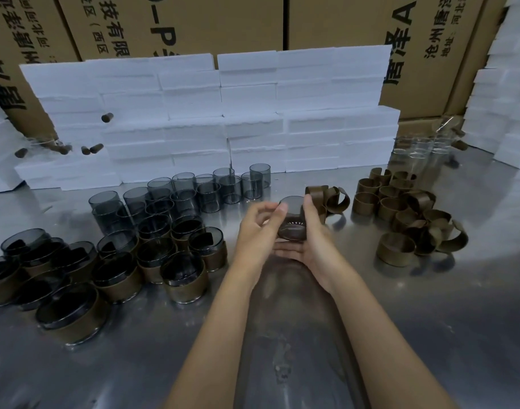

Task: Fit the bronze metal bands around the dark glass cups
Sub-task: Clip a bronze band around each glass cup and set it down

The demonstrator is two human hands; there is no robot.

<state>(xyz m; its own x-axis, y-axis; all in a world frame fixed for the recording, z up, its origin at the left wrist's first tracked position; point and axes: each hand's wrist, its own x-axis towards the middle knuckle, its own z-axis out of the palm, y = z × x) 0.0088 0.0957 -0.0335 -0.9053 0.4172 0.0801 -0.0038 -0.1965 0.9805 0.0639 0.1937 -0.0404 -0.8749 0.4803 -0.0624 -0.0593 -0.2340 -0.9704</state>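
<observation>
Packing or assembly station in warehouse-type workroom. Steel-topped bench [400,335] carries batch goods: dozens of bare dark glass cups [176,199] mid-bench, banded cups [84,278] toward left edge, loose bronze bands [406,214] toward right edge. White foam packing blocks [211,119] stacked along far edge. Large printed cardboard cartons [176,22] stacked as wall behind bench.

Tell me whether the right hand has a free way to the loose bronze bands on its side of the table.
Probably yes, once it lets go. The right hand now grips a dark glass cup, with the left hand at its rim. The loose bronze bands lie on bare table to its right, with nothing between.
</observation>
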